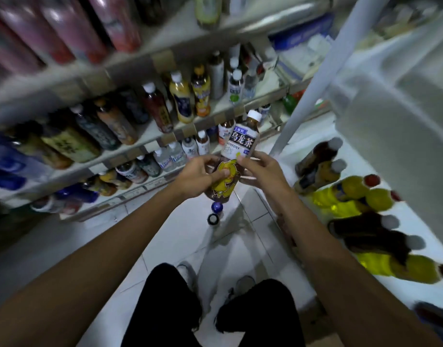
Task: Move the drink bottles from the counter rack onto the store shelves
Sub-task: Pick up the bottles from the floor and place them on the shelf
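A brown tea bottle (241,140) with a white cap and a white, black and yellow label is held in mid-air in front of the store shelves (150,139). My left hand (199,176) grips its lower half from the left. My right hand (261,171) touches the bottle's right side with thumb and fingers. On the white counter rack (413,221) at the right lie several bottles: dark ones (315,156) and yellow ones (350,196).
The shelves at left hold several rows of drink bottles on several levels. Two bottles (214,214) stand on the tiled floor below my hands. A white post (315,78) rises between shelves and counter. My legs and shoes are at the bottom.
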The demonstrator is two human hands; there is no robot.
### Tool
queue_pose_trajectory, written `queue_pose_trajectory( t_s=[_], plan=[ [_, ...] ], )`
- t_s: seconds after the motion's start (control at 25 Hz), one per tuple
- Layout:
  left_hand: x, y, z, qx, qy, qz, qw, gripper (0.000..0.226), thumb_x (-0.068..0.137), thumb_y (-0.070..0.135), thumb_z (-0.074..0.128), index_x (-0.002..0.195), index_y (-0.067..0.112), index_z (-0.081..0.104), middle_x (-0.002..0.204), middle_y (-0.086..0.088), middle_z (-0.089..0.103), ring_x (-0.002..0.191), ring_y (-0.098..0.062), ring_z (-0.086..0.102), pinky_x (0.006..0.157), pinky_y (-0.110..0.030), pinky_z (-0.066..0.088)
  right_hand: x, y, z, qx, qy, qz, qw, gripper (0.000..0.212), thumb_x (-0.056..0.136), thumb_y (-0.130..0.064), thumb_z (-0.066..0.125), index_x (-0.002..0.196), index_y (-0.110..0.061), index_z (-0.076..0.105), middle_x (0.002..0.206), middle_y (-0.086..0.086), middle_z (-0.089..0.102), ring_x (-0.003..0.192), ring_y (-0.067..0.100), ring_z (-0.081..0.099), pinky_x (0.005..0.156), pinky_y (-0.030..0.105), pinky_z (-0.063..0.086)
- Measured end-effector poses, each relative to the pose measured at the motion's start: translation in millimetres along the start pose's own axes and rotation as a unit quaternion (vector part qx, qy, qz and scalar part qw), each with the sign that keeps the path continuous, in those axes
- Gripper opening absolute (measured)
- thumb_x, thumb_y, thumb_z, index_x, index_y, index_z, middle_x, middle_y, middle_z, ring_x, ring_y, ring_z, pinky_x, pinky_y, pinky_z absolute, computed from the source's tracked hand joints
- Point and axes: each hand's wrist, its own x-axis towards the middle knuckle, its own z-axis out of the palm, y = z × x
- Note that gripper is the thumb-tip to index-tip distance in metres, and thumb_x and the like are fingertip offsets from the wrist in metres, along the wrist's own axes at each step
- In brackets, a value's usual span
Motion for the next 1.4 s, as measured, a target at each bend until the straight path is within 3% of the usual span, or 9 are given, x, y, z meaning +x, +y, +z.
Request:
queue_pose_trajectory(
  t_s=[0.24, 0.36, 0.48, 0.68, 0.76, 0.92, 1.0, 1.24, 1.4],
  plan=[
    [-54, 163, -52, -0.025, 0.069, 0.053, 0.996, 0.037, 0.083, 0.011, 0.073, 0.116, 0.000, 0.059, 0.106, -0.013, 0.068, 0.090, -0.012, 0.065, 0.082, -0.028, 0.056, -52, -166, 19, -0.014, -0.075, -0.089, 0.993, 0.029, 0.086, -0.028, 0.075, 0.111, -0.024, 0.063, 0.103, 0.003, 0.075, 0.092, 0.025, 0.073, 0.069, 0.034, 0.060],
    [-74, 229, -83, -0.013, 0.118, 0.107, 0.987, 0.032, 0.081, 0.012, 0.076, 0.110, 0.003, 0.063, 0.097, -0.009, 0.071, 0.078, -0.006, 0.065, 0.069, -0.020, 0.054, -63, -242, 34, -0.029, -0.095, -0.141, 0.985, 0.049, 0.085, -0.029, 0.076, 0.129, -0.017, 0.056, 0.110, 0.003, 0.074, 0.098, 0.021, 0.072, 0.083, 0.043, 0.060],
    [-95, 283, -113, -0.005, 0.176, 0.166, 0.970, 0.027, 0.080, 0.013, 0.077, 0.103, 0.009, 0.065, 0.089, 0.001, 0.071, 0.075, -0.002, 0.067, 0.070, -0.018, 0.053, -80, -308, 59, -0.040, -0.109, -0.184, 0.976, 0.062, 0.084, -0.035, 0.076, 0.138, -0.017, 0.051, 0.124, 0.003, 0.068, 0.107, 0.018, 0.069, 0.081, 0.040, 0.061],
    [-122, 355, -160, 0.021, 0.235, 0.233, 0.943, 0.042, 0.067, 0.043, 0.079, 0.101, 0.021, 0.069, 0.096, 0.001, 0.075, 0.090, -0.014, 0.071, 0.080, -0.028, 0.057, -100, -396, 88, -0.053, -0.140, -0.268, 0.952, 0.042, 0.085, -0.038, 0.074, 0.123, -0.025, 0.061, 0.109, -0.007, 0.072, 0.090, 0.008, 0.072, 0.065, 0.028, 0.060],
    [-125, 375, -176, 0.024, 0.248, 0.259, 0.933, 0.039, 0.072, 0.038, 0.079, 0.104, 0.017, 0.069, 0.097, -0.001, 0.075, 0.090, -0.015, 0.071, 0.080, -0.029, 0.057, -101, -425, 97, -0.070, -0.145, -0.294, 0.942, 0.049, 0.083, -0.042, 0.074, 0.127, -0.026, 0.059, 0.114, -0.005, 0.070, 0.095, 0.011, 0.072, 0.076, 0.038, 0.061],
    [-114, 405, -207, 0.024, 0.262, 0.315, 0.912, 0.029, 0.081, 0.023, 0.077, 0.107, 0.012, 0.069, 0.096, -0.001, 0.074, 0.089, -0.012, 0.071, 0.076, -0.024, 0.055, -91, -471, 122, -0.098, -0.146, -0.354, 0.918, 0.055, 0.083, -0.045, 0.073, 0.133, -0.029, 0.055, 0.120, -0.007, 0.066, 0.090, 0.004, 0.071, 0.067, 0.023, 0.059],
    [-101, 416, -226, 0.027, 0.289, 0.334, 0.897, 0.034, 0.078, 0.025, 0.079, 0.107, 0.011, 0.069, 0.098, -0.002, 0.073, 0.091, -0.016, 0.070, 0.080, -0.030, 0.057, -79, -490, 138, -0.113, -0.137, -0.368, 0.912, 0.054, 0.084, -0.044, 0.073, 0.133, -0.027, 0.056, 0.126, -0.002, 0.064, 0.097, 0.011, 0.070, 0.081, 0.037, 0.061],
    [-36, 431, -295, 0.078, 0.340, 0.322, 0.880, 0.045, 0.066, 0.042, 0.085, 0.099, 0.023, 0.062, 0.090, 0.010, 0.069, 0.082, 0.003, 0.065, 0.069, -0.013, 0.052, -22, -543, 191, -0.212, -0.053, -0.426, 0.878, 0.052, 0.066, -0.056, 0.080, 0.111, -0.041, 0.059, 0.105, -0.017, 0.068, 0.101, 0.005, 0.063, 0.091, 0.040, 0.055],
    [21, 428, -340, 0.097, 0.346, 0.297, 0.884, 0.024, 0.083, 0.024, 0.075, 0.103, 0.017, 0.064, 0.098, 0.003, 0.070, 0.092, -0.009, 0.066, 0.084, -0.028, 0.054, 43, -564, 221, -0.270, -0.015, -0.424, 0.864, 0.060, 0.069, -0.050, 0.082, 0.119, -0.026, 0.060, 0.117, -0.007, 0.069, 0.108, 0.016, 0.063, 0.096, 0.043, 0.051]
  ],
)
